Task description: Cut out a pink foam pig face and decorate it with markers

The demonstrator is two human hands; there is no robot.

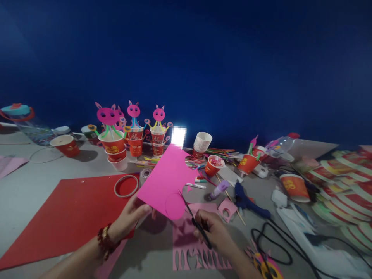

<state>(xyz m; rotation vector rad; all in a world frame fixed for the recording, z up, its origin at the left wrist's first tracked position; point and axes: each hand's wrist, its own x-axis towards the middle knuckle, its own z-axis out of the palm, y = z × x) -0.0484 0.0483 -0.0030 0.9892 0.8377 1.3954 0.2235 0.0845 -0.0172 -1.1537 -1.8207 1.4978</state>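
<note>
My left hand (135, 215) grips the lower left corner of a bright pink sheet of paper (162, 174), which is held up above the table. A drawn circle shows near the sheet's lower edge, and curved bites are cut from its right side. In my right hand (213, 228) is a pair of dark scissors (196, 223), the fingers wrapped round the handles. The blades point up and left at the sheet's edge, beside the circle. Below lies a paler pink sheet (186, 240) with a row of leaf-shaped cut-outs.
Red paper (72, 217) covers the left of the table, with a roll of tape (126, 186) on it. Cup figures with pink heads (107, 115) stand behind. At the right lie a blue glue gun (250, 203), a black cable (279, 228) and stacked striped cups (345, 186).
</note>
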